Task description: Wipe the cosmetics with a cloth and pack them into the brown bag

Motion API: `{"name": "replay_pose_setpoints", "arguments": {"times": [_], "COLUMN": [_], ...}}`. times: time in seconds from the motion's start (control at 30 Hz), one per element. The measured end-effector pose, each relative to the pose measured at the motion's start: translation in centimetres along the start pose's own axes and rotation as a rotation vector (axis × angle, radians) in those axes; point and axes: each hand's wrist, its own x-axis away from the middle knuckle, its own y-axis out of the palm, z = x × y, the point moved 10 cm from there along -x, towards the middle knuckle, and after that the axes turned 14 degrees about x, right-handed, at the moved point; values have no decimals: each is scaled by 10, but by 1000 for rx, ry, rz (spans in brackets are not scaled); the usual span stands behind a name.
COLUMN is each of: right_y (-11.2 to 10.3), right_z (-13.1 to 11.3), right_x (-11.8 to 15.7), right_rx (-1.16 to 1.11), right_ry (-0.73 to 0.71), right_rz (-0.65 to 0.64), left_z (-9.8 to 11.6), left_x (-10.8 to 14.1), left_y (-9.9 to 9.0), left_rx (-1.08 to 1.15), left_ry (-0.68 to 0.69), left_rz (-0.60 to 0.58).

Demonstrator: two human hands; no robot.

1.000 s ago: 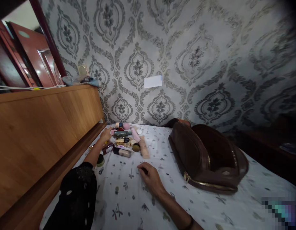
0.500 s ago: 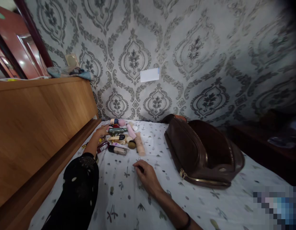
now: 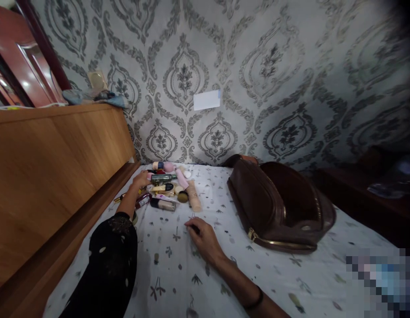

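Observation:
On the patterned white sheet (image 3: 178, 260) lies a cluster of cosmetics. My left hand (image 3: 141, 179) reaches into its left side, at the end of a green tube (image 3: 162, 178); its fingertips are too small and partly hidden to read. Near it are a dark red bottle (image 3: 143, 200) and a black-capped bottle (image 3: 163, 204). A beige tube (image 3: 193, 196) and a pink tube (image 3: 182, 179) form the right side of the cluster. My right hand (image 3: 202, 236) rests on the sheet below the beige tube, fingers curled together, with nothing visible in them.
A brown bag (image 3: 274, 203) with a gold zipper sits unzipped on the right. A wooden board (image 3: 59, 154) borders the left side, with a cloth (image 3: 92, 96) on top. The patterned wall (image 3: 251, 79) stands behind; dark furniture (image 3: 351, 185) is at far right.
The view has shifted slightly. My left hand remains at the cluster's left side, and my right hand stays below the beige tube with little movement.

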Motion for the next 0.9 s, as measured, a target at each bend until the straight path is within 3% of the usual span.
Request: {"name": "replay_pose_setpoints", "arguments": {"times": [0.23,0.33,0.43,0.53,0.7,0.8,0.9], "right_y": [2,2,2,2,-4,-7,-11], "right_z": [2,3,4,6,6,7,6], "right_x": [-1,-1,-1,-1,5,15,26], "right_rx": [1,3,-34,-77,-140,-65,-10], "right_ry": [-2,1,20,62,43,20,6], "right_rz": [-4,3,7,14,40,29,25], "left_z": [7,22,49,84,123,131,126], "left_x": [23,38,62,102,185,223,240], "left_y": [-42,-62,-65,-46,12,43,57], "left_rx": [-95,-60,9,96,252,363,425], "left_ry": [-91,-57,57,230,448,519,464], "left_rz": [182,225,199,93,-139,-280,-290]}}
